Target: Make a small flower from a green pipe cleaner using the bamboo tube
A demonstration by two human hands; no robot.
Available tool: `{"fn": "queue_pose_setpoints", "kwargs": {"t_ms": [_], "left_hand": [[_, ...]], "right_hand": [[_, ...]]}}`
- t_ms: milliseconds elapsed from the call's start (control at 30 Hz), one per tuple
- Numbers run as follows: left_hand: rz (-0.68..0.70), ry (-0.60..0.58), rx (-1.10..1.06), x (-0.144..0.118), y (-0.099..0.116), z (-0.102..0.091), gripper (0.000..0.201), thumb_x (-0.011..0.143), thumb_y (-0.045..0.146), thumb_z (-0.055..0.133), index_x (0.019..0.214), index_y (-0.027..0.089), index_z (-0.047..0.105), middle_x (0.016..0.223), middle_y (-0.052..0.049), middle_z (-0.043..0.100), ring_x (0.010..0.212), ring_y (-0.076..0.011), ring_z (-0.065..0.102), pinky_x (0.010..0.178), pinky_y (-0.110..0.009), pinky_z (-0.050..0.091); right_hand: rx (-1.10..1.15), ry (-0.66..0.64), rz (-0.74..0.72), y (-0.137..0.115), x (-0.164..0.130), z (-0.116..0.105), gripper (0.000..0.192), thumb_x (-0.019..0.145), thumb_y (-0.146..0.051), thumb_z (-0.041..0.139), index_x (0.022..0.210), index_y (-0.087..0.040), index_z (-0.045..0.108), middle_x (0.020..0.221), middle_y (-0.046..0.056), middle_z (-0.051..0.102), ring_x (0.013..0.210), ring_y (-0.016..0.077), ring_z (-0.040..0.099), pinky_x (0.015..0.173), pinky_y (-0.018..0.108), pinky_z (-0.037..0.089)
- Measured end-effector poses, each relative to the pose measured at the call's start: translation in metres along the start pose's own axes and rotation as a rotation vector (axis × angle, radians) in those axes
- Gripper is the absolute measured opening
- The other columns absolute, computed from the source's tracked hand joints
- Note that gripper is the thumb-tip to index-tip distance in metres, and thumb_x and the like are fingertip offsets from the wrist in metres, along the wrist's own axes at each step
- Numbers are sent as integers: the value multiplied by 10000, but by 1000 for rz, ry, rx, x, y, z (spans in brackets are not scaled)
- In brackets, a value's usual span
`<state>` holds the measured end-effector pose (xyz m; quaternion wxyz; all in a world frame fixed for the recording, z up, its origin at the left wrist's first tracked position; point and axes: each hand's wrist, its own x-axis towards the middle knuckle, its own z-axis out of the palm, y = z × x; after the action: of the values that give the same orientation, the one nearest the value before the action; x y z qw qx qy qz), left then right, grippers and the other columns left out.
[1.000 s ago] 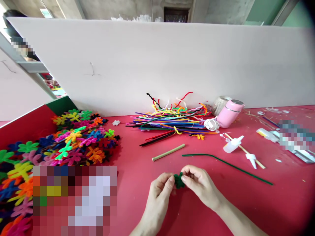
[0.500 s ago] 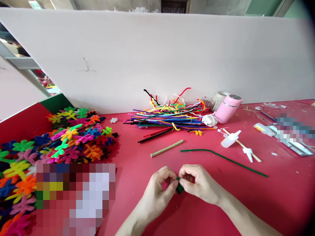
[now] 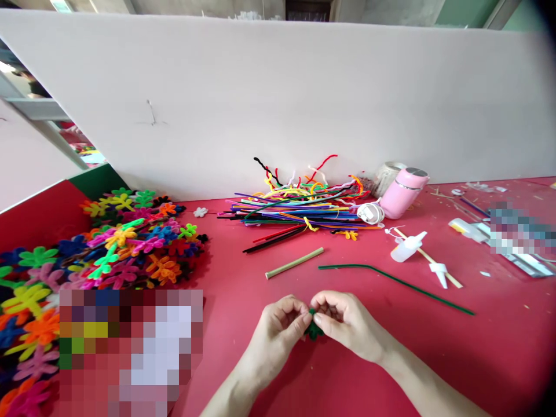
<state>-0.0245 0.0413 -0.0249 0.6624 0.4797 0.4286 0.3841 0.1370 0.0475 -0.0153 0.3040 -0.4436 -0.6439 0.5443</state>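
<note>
Between my two hands is a small dark green pipe-cleaner flower [image 3: 313,331], its looped petals showing below my fingertips. My left hand [image 3: 280,330] pinches it from the left, thumb against forefinger. From the other side my right hand [image 3: 345,324] grips it, with the fingers curled and partly hiding it. Beyond my hands lie a long, slightly bent green pipe cleaner [image 3: 397,286] and a short pale green stick [image 3: 295,263] on the red table [image 3: 234,324].
A heap of colourful pipe-cleaner flowers [image 3: 117,249] fills the left side. Loose pipe cleaners [image 3: 295,211] are piled against the white partition [image 3: 278,104]. A pink bottle [image 3: 402,194], a white glue bottle [image 3: 406,249] and a thin wooden stick [image 3: 454,281] lie to the right.
My hands have shifted slightly left and drawn closer together. More of the green flower's petals show beneath my fingers.
</note>
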Motion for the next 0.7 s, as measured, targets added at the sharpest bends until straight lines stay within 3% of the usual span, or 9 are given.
{"fn": "queue_pose_setpoints", "kwargs": {"t_ms": [133,333,467,633,700], "left_hand": [[52,5,159,1,-3,0,175,750,286,564,661,135,561,593,17,485,551,-96,434,530,-206,341],[-29,42,-12,4,-2,7,240,705,340,615,627,119,561,530,19,488,489,-84,421,490,-203,330],[-45,97,-101,4,-2,9,230,683,317,646,605,114,574,518,15,502,478,-76,413,481,-203,322],[-81,114,-287,5,-6,8,212,671,306,663,620,115,586,537,4,530,493,-81,446,503,-211,338],[-80,115,-364,5,-7,8,192,676,299,662,666,120,594,580,-4,548,529,-89,475,537,-217,359]], "right_hand": [[-191,67,-87,0,0,1,161,707,-104,470,568,-173,427,524,-59,360,477,74,342,435,184,274],[-256,234,-84,2,1,12,135,679,-94,461,582,-180,425,517,-60,363,466,82,352,445,189,294],[-173,236,-42,3,1,13,115,714,-129,464,608,-171,449,523,-57,372,475,83,351,447,186,302],[73,94,22,9,3,6,165,799,-255,462,677,-152,503,538,-47,413,478,80,373,455,184,326],[147,113,27,11,4,5,196,811,-307,471,709,-149,525,560,-40,434,493,83,400,476,187,351]]}}
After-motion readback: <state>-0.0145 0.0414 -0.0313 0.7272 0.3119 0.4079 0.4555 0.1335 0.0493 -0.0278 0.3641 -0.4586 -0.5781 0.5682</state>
